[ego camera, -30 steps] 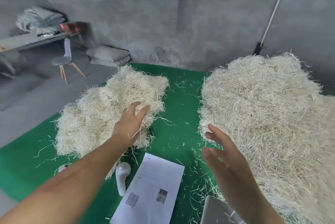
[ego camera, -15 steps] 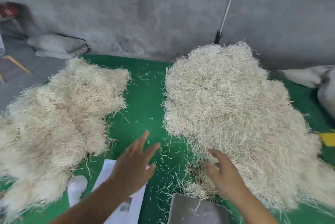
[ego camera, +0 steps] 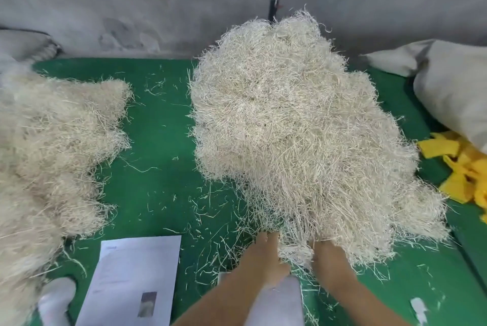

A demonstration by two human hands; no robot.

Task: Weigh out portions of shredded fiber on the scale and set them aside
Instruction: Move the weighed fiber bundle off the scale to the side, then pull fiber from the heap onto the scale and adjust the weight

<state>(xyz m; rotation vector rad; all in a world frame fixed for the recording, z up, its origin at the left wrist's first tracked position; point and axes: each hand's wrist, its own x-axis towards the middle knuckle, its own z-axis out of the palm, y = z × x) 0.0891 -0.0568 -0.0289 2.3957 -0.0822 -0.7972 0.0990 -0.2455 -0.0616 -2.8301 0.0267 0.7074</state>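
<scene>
- Both hands are half buried: the left hand (ego camera: 266, 254) and right hand (ego camera: 326, 254) have their fingertips shoved into the near edge of the big fiber pile (ego camera: 297, 128), so can't tell if they're gripping anything or just pushing in.
- The scale (ego camera: 279, 299) is mostly covered by the forearms and cut off at the bottom edge. No display visible.
- Second fiber heap (ego camera: 52, 146) runs off the left edge and looks pretty smeared there.
- Printing on the paper sheet (ego camera: 131, 278) is too blurry to read.
- White object (ego camera: 56, 299) at bottom left is cropped, no idea what it is.
- Yellow scraps (ego camera: 463, 167) and grey sack (ego camera: 453, 85) both run off the right edge.
</scene>
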